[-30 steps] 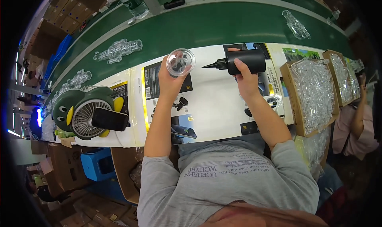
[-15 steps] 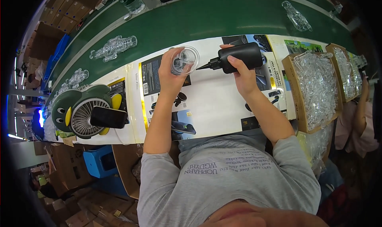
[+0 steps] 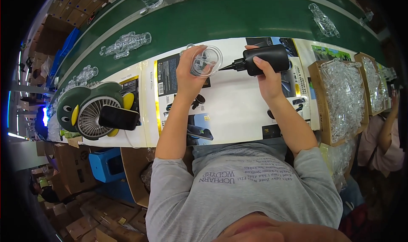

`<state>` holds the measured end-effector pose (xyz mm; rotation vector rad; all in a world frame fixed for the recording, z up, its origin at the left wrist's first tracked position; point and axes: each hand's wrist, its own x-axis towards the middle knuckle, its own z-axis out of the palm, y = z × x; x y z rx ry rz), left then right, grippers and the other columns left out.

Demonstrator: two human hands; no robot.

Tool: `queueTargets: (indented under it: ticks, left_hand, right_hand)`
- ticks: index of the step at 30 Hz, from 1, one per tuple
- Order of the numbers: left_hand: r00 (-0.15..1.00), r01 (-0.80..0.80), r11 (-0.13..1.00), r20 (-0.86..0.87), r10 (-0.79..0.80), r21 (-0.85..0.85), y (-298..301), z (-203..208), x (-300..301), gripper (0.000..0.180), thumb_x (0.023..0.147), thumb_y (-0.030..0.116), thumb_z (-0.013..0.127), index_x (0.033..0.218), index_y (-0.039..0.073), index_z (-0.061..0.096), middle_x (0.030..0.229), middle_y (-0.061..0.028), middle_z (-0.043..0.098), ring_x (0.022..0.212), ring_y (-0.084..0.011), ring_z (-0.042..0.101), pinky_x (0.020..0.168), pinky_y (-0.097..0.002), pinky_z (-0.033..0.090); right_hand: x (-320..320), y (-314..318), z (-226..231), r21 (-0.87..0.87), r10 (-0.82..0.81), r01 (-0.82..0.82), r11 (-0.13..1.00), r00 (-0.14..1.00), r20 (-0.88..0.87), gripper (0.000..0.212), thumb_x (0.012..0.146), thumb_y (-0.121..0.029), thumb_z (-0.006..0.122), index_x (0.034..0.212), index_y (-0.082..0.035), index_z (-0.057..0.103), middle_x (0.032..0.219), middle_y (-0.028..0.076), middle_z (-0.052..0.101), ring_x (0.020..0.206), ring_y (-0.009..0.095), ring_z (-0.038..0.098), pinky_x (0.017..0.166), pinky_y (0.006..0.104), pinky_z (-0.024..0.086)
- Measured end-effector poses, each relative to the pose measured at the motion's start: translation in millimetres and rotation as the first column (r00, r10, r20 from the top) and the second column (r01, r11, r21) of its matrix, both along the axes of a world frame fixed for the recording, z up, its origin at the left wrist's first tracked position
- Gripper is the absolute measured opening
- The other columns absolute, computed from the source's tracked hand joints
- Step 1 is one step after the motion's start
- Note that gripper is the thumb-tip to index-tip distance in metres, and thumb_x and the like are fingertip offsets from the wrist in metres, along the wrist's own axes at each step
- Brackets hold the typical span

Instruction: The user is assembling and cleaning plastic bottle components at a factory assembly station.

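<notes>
My left hand (image 3: 190, 66) is closed round a clear plastic piece (image 3: 211, 55) whose round, cup-like end faces up. In my right hand (image 3: 268, 77) lies a black squeeze bottle (image 3: 272, 58), tipped on its side with its thin pointed nozzle toward the left. The nozzle tip (image 3: 222, 69) is right at the rim of the clear piece; whether they touch I cannot tell. Under both hands spreads a white printed cardboard sheet (image 3: 238, 110). Similar clear figure-shaped pieces lie beyond: one (image 3: 127, 44) at the far left, another (image 3: 324, 21) at the far right.
A green penguin-shaped fan (image 3: 91, 108) stands at the left, with a dark phone (image 3: 119, 117) leaning on its front. At the right, a cardboard box (image 3: 325, 133) holds many clear parts. A green belt surface (image 3: 238, 19) runs behind. Another person's arm (image 3: 386, 131) shows far right.
The view has shifted slightly, so the scene sits a little to the right. My left hand has turned the clear piece a little; the bottle keeps its pose beside it.
</notes>
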<state>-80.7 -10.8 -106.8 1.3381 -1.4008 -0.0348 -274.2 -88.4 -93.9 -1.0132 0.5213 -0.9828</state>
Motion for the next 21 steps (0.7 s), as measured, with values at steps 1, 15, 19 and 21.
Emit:
queueTargets:
  ticks: [1, 15, 19, 21]
  left_hand:
    - [1.000, 0.000, 1.000, -0.006, 0.000, 0.001, 0, 1, 0, 0.042, 0.067, 0.006, 0.072, 0.106, 0.002, 0.057, 0.104, -0.0099, 0.059, 0.096, -0.0253, 0.055, 0.085, -0.0326, 0.045]
    - [0.992, -0.022, 0.994, 0.119, 0.034, -0.105, 7, -3, 4, 0.042, 0.062, 0.008, 0.073, 0.102, 0.008, 0.060, 0.106, -0.0089, 0.058, 0.101, -0.0279, 0.053, 0.088, -0.0375, 0.042]
    - [0.987, -0.054, 0.992, 0.144, 0.070, -0.114, 12, 3, 4, 0.041, 0.063, 0.011, 0.073, 0.102, 0.010, 0.061, 0.105, -0.0079, 0.057, 0.099, -0.0280, 0.052, 0.086, -0.0376, 0.041]
    - [0.984, -0.043, 0.995, 0.169, 0.058, -0.092, 13, 4, 5, 0.039, 0.064, 0.012, 0.072, 0.101, 0.010, 0.061, 0.106, -0.0070, 0.056, 0.099, -0.0271, 0.052, 0.087, -0.0380, 0.040]
  right_hand:
    - [0, -1, -1, 0.007, -0.004, 0.004, 1.000, 1.000, -0.006, 0.036, 0.078, -0.016, 0.058, 0.111, -0.002, 0.053, 0.112, 0.009, 0.057, 0.094, 0.011, 0.053, 0.082, 0.0238, 0.043]
    - [-7, -19, -35, 0.023, -0.031, 0.028, 0.999, 0.993, 0.115, 0.040, 0.085, -0.016, 0.052, 0.120, 0.002, 0.049, 0.114, 0.007, 0.056, 0.093, 0.010, 0.055, 0.081, 0.0224, 0.042]
    - [-7, -18, -28, 0.023, 0.005, -0.007, 1.000, 0.997, 0.081, 0.040, 0.087, -0.018, 0.049, 0.122, 0.000, 0.048, 0.118, 0.007, 0.054, 0.101, 0.012, 0.054, 0.086, 0.0241, 0.040]
    - [-6, -22, -30, 0.036, -0.006, 0.003, 0.999, 0.996, 0.085, 0.039, 0.087, -0.018, 0.049, 0.122, 0.000, 0.048, 0.119, 0.007, 0.054, 0.103, 0.012, 0.053, 0.087, 0.0245, 0.039]
